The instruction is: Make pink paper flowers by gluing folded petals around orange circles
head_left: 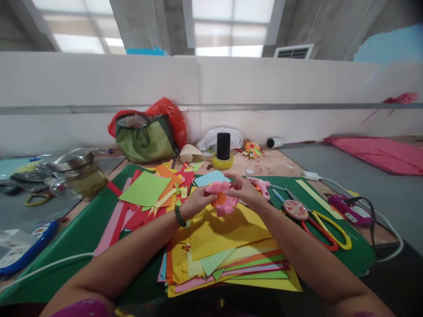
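Note:
A pink paper flower with an orange centre [222, 199] is held up between both hands, above the stack of coloured paper. My left hand [197, 202], with a green bead bracelet [180, 216] at the wrist, pinches the flower's left edge. On the upper right side, my right hand [243, 189] has its fingers closed on the petals. Beneath the hands lies a yellow sheet [228, 233] on top of the stack. A light blue sheet [211, 178] shows just behind the flower.
Scissors [332, 229] and a pink glue gun [262, 187] lie on the right of the green mat [82, 237]. Paper scraps with a green sheet [145, 189] are at left. A phone [223, 146] stands behind in a tape roll [223, 163]; a glass jar [79, 174] lies far left.

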The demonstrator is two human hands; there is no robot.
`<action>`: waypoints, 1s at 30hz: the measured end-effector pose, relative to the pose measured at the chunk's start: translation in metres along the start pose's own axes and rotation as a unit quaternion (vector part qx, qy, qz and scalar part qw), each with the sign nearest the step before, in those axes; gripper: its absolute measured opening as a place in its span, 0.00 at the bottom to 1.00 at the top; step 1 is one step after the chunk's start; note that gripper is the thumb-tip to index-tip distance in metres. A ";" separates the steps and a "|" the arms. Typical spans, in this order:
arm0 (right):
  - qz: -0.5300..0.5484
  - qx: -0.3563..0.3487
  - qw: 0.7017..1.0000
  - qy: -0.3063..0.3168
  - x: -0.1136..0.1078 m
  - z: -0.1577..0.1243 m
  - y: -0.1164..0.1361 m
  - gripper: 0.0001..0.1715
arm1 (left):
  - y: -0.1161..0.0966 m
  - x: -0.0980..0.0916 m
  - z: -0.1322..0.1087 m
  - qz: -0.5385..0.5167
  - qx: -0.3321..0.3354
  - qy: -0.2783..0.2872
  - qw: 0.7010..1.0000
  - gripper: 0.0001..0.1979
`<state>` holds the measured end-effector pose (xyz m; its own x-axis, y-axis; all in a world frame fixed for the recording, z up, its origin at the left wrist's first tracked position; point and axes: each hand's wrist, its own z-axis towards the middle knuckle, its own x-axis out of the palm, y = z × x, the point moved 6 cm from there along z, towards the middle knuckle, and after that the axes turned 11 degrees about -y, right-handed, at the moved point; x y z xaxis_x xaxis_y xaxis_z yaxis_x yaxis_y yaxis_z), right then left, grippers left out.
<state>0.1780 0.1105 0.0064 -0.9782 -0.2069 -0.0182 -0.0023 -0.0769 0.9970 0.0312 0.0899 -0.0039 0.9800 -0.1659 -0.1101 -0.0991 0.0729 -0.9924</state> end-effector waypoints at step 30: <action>-0.266 -0.266 0.924 0.068 0.018 -0.024 0.019 0.28 | 0.001 0.020 -0.014 0.213 -0.028 0.095 0.972 0.06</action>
<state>0.1655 0.0822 0.0232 -0.8329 -0.1208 -0.5400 -0.3369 -0.6636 0.6679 0.0479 0.0732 -0.0079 0.7992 -0.3117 -0.5139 -0.5029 0.1212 -0.8558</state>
